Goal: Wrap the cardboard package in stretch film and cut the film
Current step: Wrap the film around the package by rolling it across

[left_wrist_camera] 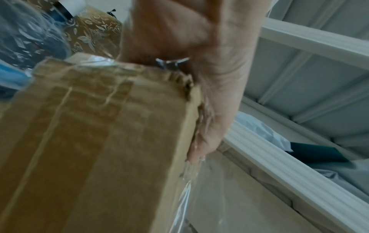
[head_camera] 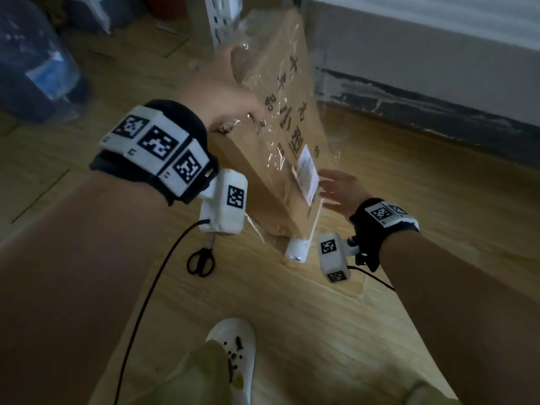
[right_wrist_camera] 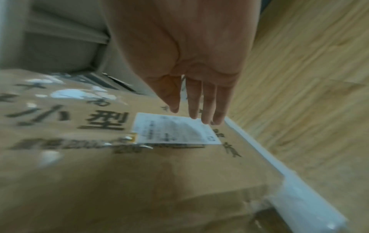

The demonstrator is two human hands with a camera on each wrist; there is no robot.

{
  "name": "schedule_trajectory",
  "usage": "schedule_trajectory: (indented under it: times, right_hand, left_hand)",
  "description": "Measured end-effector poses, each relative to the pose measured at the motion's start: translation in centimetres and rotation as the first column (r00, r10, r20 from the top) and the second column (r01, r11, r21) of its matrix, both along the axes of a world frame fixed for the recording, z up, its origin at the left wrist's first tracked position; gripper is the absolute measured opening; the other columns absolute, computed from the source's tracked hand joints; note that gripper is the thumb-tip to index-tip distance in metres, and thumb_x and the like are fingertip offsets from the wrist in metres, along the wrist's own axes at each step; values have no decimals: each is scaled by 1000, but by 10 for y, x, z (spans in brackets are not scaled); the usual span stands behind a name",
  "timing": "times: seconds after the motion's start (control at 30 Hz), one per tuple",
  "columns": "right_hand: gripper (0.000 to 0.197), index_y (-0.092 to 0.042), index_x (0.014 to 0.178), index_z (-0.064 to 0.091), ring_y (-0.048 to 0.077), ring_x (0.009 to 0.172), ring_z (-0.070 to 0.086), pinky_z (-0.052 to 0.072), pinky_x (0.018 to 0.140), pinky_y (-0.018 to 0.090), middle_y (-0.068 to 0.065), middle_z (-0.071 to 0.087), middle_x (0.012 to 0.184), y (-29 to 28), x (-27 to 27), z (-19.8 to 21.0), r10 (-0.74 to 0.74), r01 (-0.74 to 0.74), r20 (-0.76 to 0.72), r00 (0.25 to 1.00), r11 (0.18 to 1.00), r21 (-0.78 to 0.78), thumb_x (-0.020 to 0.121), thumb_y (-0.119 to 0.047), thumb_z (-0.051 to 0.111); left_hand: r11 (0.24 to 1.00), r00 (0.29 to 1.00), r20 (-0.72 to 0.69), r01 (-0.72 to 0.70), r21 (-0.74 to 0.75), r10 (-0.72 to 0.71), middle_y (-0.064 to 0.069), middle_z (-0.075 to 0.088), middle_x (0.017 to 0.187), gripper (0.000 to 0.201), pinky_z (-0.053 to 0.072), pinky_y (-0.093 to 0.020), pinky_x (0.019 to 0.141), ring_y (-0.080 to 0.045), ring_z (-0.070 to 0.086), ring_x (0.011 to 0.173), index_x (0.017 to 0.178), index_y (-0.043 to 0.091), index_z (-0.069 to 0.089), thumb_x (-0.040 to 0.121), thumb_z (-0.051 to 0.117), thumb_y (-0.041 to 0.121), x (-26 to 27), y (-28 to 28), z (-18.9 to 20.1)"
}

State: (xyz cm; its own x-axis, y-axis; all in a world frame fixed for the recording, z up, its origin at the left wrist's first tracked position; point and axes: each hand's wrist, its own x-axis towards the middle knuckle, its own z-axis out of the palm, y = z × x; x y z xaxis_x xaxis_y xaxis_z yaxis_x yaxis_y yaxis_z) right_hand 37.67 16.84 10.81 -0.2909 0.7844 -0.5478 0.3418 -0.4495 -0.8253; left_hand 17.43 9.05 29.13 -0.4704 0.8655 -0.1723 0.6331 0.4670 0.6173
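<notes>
The cardboard package (head_camera: 280,92) stands tilted on its long edge on the wooden floor, black print and a white label (head_camera: 306,173) on its face. Clear stretch film (head_camera: 327,135) lies over that face and hangs past its right side. My left hand (head_camera: 222,80) grips the package's upper edge; in the left wrist view its fingers (left_wrist_camera: 159,39) curl over the cardboard (left_wrist_camera: 89,141) and the thumb runs down the side. My right hand (head_camera: 336,190) is flat and open beside the label, fingertips (right_wrist_camera: 205,119) at the label's edge (right_wrist_camera: 173,130). The white film roll (head_camera: 296,249) (right_wrist_camera: 299,193) lies at the package's near bottom corner.
Black-handled scissors (head_camera: 201,260) lie on the floor left of the roll. My white shoe (head_camera: 233,346) is nearer the camera. A blue water jug (head_camera: 35,68) stands at far left, a white perforated post (head_camera: 219,19) behind the package, and a wall with dark baseboard (head_camera: 438,112) to the right.
</notes>
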Motion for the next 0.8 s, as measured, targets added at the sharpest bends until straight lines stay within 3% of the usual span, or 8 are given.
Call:
schedule_trajectory:
  times: [0.17, 0.3, 0.37, 0.47, 0.53, 0.6, 0.73, 0.8]
  right_hand:
    - [50, -6, 144, 40, 23, 105, 51, 48, 67, 26, 15, 52, 129, -10, 5, -64, -32, 41, 153, 988, 998, -56, 95, 1, 45]
    - [53, -18, 145, 39, 32, 126, 51, 52, 88, 32, 14, 46, 143, -16, 5, -93, -105, 120, 319, 942, 992, -29, 95, -3, 46]
    - [42, -10, 140, 46, 30, 128, 48, 44, 100, 33, 16, 46, 143, -20, 5, -93, -50, 76, 425, 904, 996, -45, 98, -8, 43]
    - [24, -6, 90, 58, 26, 108, 53, 43, 90, 29, 14, 54, 119, -26, -4, -91, 317, -290, 660, 682, 945, -154, 102, -14, 38]
    - [13, -16, 100, 56, 27, 112, 54, 45, 95, 32, 8, 55, 123, -24, -7, -100, 240, -159, 550, 800, 969, -191, 99, -12, 45]
    - [43, -15, 138, 45, 33, 121, 53, 48, 99, 40, 14, 51, 138, -24, -8, -117, 45, -9, 495, 868, 997, -75, 96, -10, 49]
    - [53, -23, 144, 39, 36, 102, 61, 48, 60, 32, 14, 56, 129, -24, -12, -124, -48, 39, 473, 880, 999, 27, 94, -6, 44]
    - [56, -25, 143, 41, 30, 88, 58, 47, 58, 33, 18, 59, 125, -25, -14, -124, -71, 65, 446, 892, 997, 28, 92, -4, 44]
  left_hand:
    - [1000, 1000, 26, -10, 19, 9, 5, 42, 137, 95, 32, -20, 60, -13, 44, 102, 147, 34, 19, 71, 74, 19, -8, 4, -10]
    - [999, 999, -7, -36, 21, 36, 5, 47, 130, 94, 45, -31, 78, -19, 50, 106, 144, 33, 24, 66, 74, 20, -11, 8, -11]
    - [998, 999, -6, -47, 31, 47, 7, 49, 123, 94, 47, -37, 85, -21, 51, 108, 143, 33, 25, 65, 74, 19, -11, 9, -12]
    - [998, 999, 16, -51, 45, 51, 8, 48, 123, 97, 48, -36, 86, -20, 51, 109, 143, 35, 25, 60, 73, 20, -11, 9, -14]
    - [997, 996, 63, -68, 43, 65, 9, 47, 122, 99, 49, -33, 82, -18, 52, 107, 143, 36, 26, 56, 72, 19, -13, 7, -15]
    - [996, 992, 99, -76, 39, 72, 8, 46, 131, 104, 48, -42, 93, -23, 47, 121, 142, 38, 26, 51, 72, 21, -17, 2, -17]
    - [996, 986, 147, -81, 32, 76, 12, 37, 146, 106, 42, -35, 93, -23, 37, 133, 146, 40, 20, 59, 73, 10, -28, -5, -22]
    - [996, 984, 165, -79, 30, 73, 12, 32, 150, 107, 39, -29, 81, -20, 37, 133, 148, 39, 17, 63, 72, 4, -34, -6, -23]
